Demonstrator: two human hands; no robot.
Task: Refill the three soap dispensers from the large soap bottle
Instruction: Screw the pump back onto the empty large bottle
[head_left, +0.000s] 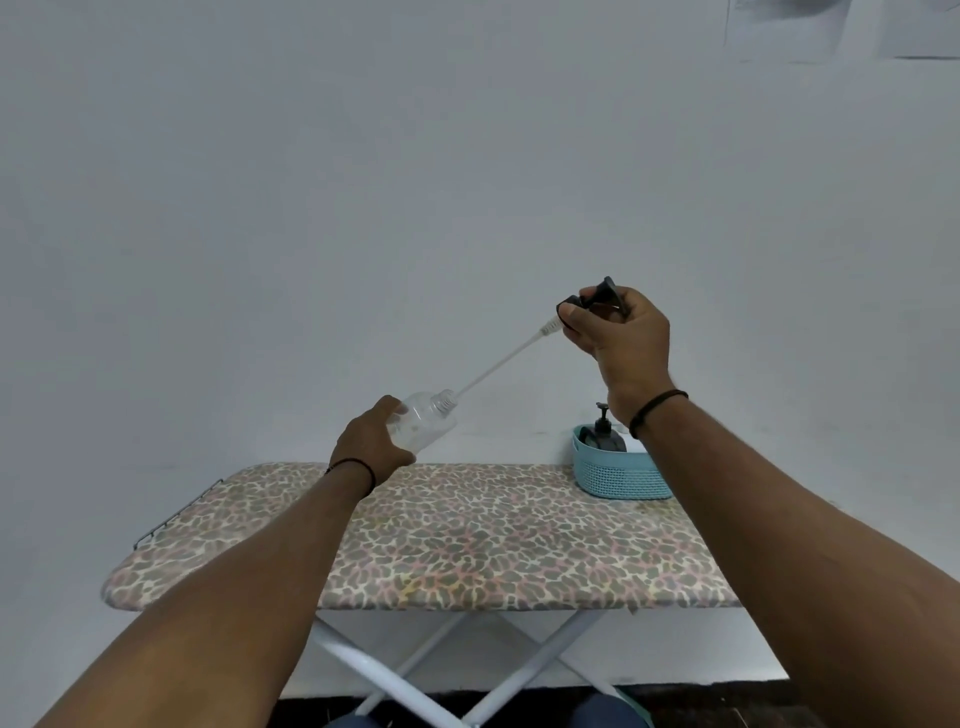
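Above the leopard-print surface (467, 535), the left hand (371, 447) grips a clear dispenser bottle (423, 423), fingers curled round its base. The right hand (618, 330) pinches the black pump head (597, 299), its tube (498, 364) reaching the bottle's neck. A teal basket (615, 475) holds another dispenser (605, 434).

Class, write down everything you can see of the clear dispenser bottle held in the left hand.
The clear dispenser bottle looks like transparent plastic, with a rounded body and a threaded neck. It seems nearly empty. It is tilted, neck pointing up and right, held in the air above the far edge of the ironing board. The left hand grips its lower body. Its black pump head is off, held by the right hand; only the end of the white dip tube sits at the neck.
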